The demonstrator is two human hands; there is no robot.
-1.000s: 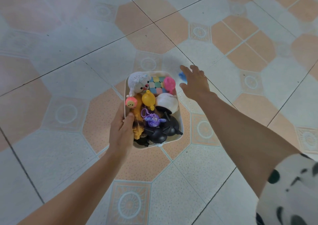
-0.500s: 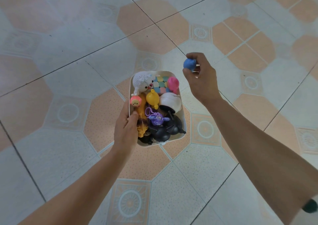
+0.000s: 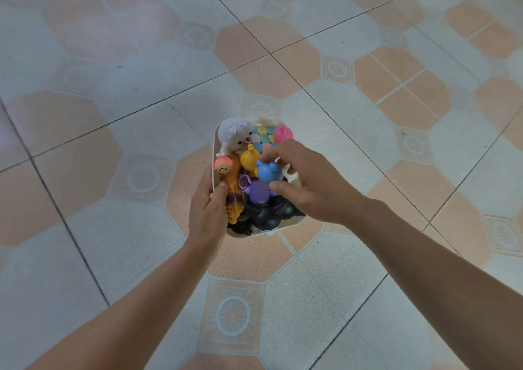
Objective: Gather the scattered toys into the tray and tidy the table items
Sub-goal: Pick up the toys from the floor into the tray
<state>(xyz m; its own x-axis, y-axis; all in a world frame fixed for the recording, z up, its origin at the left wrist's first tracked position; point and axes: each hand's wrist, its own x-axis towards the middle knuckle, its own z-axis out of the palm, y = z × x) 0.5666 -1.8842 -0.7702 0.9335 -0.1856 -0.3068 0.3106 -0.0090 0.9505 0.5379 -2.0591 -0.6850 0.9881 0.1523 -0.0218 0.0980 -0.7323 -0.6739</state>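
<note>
A white tray (image 3: 215, 140) full of toys is held above the tiled floor. My left hand (image 3: 209, 214) grips its left rim, thumb inside against an orange-brown toy (image 3: 234, 199). My right hand (image 3: 308, 182) is over the tray's middle, fingers pinched around a small blue toy (image 3: 268, 172) that rests on top of the pile. Also in the tray are a white knitted doll (image 3: 232, 135), a pastel cube (image 3: 263, 137), a pink toy (image 3: 283, 133), a yellow toy (image 3: 249, 158), a purple toy (image 3: 258, 192) and black toys (image 3: 266, 216).
A tiled floor (image 3: 113, 143) with orange and pale octagon patterns lies all around and below the tray. No other loose toys show on it.
My right hand picked the blue toy up from the floor beyond the tray, lifted it, then brought it down onto the toy pile. The left hand kept hold of the tray.
</note>
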